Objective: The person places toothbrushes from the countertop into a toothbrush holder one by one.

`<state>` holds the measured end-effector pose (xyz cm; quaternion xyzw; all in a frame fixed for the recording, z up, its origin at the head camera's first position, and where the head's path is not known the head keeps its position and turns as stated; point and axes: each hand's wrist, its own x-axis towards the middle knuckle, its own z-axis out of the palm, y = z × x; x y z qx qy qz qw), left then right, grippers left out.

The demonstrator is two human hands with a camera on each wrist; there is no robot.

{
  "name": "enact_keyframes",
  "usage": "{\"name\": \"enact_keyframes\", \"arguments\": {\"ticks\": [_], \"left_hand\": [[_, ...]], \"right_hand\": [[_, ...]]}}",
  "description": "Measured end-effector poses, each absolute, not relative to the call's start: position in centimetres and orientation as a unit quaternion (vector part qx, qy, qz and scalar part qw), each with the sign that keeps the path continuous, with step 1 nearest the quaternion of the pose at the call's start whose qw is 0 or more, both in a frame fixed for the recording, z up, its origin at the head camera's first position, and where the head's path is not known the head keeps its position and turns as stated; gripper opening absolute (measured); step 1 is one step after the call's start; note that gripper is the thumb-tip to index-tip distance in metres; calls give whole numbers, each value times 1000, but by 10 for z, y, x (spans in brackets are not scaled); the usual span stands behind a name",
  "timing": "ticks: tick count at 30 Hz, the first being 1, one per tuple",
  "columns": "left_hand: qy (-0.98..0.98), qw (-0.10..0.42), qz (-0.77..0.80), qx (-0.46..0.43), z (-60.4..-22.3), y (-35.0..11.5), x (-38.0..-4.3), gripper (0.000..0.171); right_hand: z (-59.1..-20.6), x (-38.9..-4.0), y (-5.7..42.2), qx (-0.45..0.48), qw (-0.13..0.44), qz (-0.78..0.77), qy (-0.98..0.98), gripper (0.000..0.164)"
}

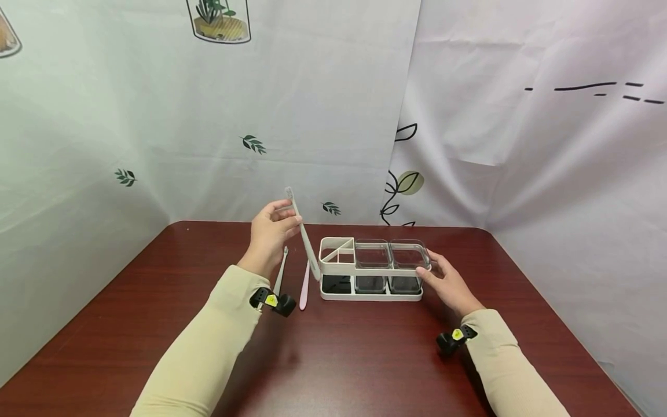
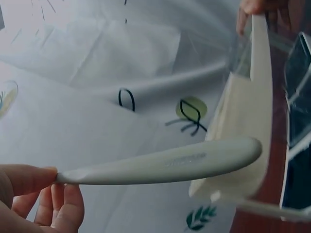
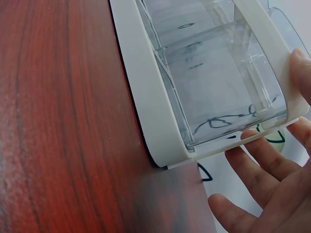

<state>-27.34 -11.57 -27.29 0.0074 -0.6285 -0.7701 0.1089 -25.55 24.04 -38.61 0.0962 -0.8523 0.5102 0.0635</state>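
Observation:
In the head view my left hand (image 1: 271, 234) pinches a pale grey-green toothbrush (image 1: 310, 250) near its head, bristles up and handle slanting down to the right. The handle's rounded end is by the left end of a white two-tier toothbrush holder (image 1: 375, 271); in the left wrist view the toothbrush handle (image 2: 209, 158) overlaps the holder's end, and contact cannot be told. My right hand (image 1: 450, 286) grips the upper tier's right end, thumb in front. The right wrist view shows its fingers (image 3: 265, 179) behind and below the rim, beside a clear cup (image 3: 223, 87).
Left of the holder, a pink-handled toothbrush (image 1: 304, 289) and another pale toothbrush (image 1: 282, 269) lie on the dark red wooden table (image 1: 365, 353). The upper tier has a divided section (image 1: 329, 260) at left. A white patterned cloth (image 1: 323, 116) hangs behind the table.

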Motion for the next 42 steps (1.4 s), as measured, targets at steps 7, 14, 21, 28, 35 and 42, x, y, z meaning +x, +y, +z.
{"name": "enact_keyframes", "arguments": {"ticks": [7,14,21,28,35,42], "left_hand": [[-601,156,-784,-22,-264,-100,-267,47],[-554,205,-806,-30,-261,-84,-269,42],[-563,238,-791,-43,-269,-69,-273,40],[-617,275,-733,-84,-278,-54,-271,35],[-675,282,-670,-127,-287,-46,-271,33],[-699,254,-655,-133,-297,-41,-271,32]], "right_hand": [[-385,-255,241,93,60,512,-852,64],[-385,-255,240,90,58,515,-851,65],[-386,-255,240,89,61,519,-848,64],[-386,-255,241,90,60,520,-847,64],[-386,-255,241,92,61,526,-843,64],[-387,-255,241,94,60,527,-842,63]]}}
